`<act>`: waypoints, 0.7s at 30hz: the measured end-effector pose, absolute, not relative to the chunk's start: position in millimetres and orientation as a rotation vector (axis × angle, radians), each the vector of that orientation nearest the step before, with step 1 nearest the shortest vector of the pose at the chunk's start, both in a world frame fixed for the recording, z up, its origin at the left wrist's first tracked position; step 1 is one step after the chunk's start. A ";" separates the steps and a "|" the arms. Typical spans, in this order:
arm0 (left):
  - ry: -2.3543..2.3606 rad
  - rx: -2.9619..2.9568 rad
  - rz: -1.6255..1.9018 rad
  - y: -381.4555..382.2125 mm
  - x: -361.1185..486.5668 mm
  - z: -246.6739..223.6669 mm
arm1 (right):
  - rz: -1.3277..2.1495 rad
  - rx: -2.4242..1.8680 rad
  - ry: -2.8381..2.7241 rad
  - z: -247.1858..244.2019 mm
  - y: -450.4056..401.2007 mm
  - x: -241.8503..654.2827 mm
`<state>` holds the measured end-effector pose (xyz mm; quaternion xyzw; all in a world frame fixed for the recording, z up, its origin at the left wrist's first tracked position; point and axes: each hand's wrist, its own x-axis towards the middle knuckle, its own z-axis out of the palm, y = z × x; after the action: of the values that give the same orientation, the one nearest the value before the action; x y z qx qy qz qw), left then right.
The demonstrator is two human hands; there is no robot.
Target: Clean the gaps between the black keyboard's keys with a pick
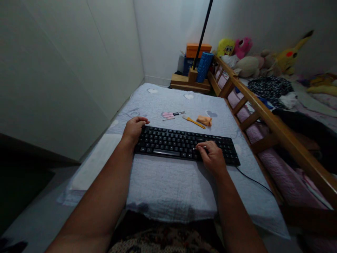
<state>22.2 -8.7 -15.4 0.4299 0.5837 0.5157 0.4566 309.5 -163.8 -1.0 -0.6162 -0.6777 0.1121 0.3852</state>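
Heart-patterned cloth [168, 181] covers the table, beside a wooden bed rail [263, 114]. On it, near the person, lies a black keyboard [168, 141]. The right hand [212, 157] pinches a thin white stick [194, 149], its tip at the keys right of the space bar. The left hand [133, 130] is bent over the keyboard's far left corner; whether it grips or merely rests cannot be told. The keyboard looks light and stiff, likely to slide on cloth; its end edges seem the safest hold, while the keys might catch. The stick looks slight and easily bent, best held near its tip. Beyond lie a pink-and-black tool [173, 114], a yellow-handled brush [196, 122] and a crumpled orange cloth [204, 121], all clear of the hands. A cable [255, 180] trails rightward and could drag.
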 end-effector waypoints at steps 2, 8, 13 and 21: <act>1.439 1.065 1.271 -9.0 22.1 -15.1 | 0.272 -1.575 -1.705 -0.5 -164.3 311.4; 1.431 1.071 1.280 -9.9 21.6 -14.9 | 0.235 -1.611 -1.663 1.6 -166.5 318.1; 1.427 1.066 1.283 -9.6 20.9 -16.1 | 0.200 -1.652 -1.661 0.3 -168.2 325.7; 1.434 1.051 1.275 -9.9 21.4 -15.2 | 0.184 -1.676 -1.640 -0.1 -169.5 332.1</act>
<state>21.4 -9.9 -15.2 0.4269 0.5822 0.5178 0.4590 332.1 -169.5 -0.1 -0.6579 -0.6437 0.0723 0.3843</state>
